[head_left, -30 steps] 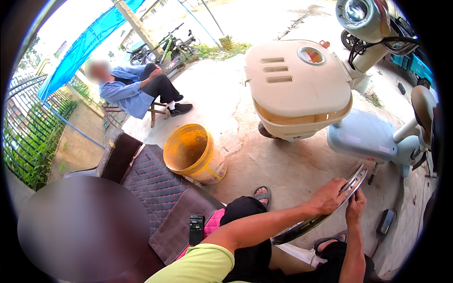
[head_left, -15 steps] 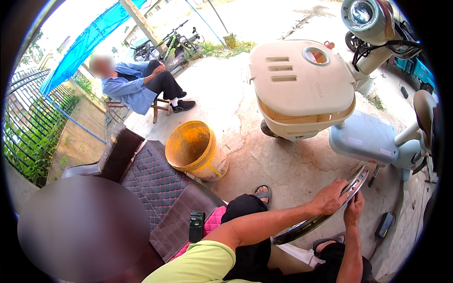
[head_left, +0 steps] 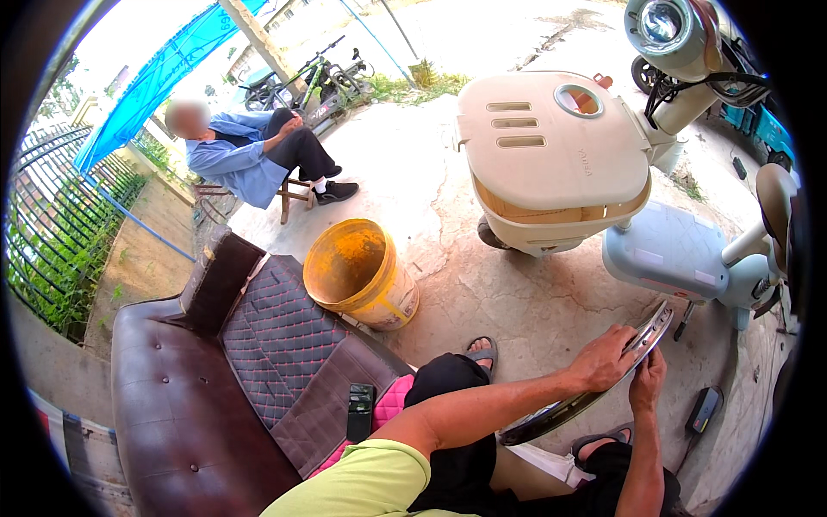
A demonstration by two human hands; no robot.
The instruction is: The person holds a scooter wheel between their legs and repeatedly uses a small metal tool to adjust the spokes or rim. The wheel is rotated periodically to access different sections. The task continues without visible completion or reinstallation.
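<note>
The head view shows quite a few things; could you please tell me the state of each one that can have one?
Rim: tilted, held in both hands
Left hand: closed on rim
Right hand: closed on rim
Bucket: open-topped
Basket: lid lowered, gap beneath its edge
Headlight: unclear whether lit
Stool: occupied
Phone: lying down

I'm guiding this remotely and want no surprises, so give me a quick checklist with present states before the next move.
1. Left hand on the metal rim: ok, gripping it.
2. Right hand on the rim: ok, close to the left hand.
3. One hand free: not ok, both hold the rim.
4. Rim clear of the yellow bucket: ok, well apart.
5. Rim's lower end clear of the black-trousered leg: cannot tell.
</note>
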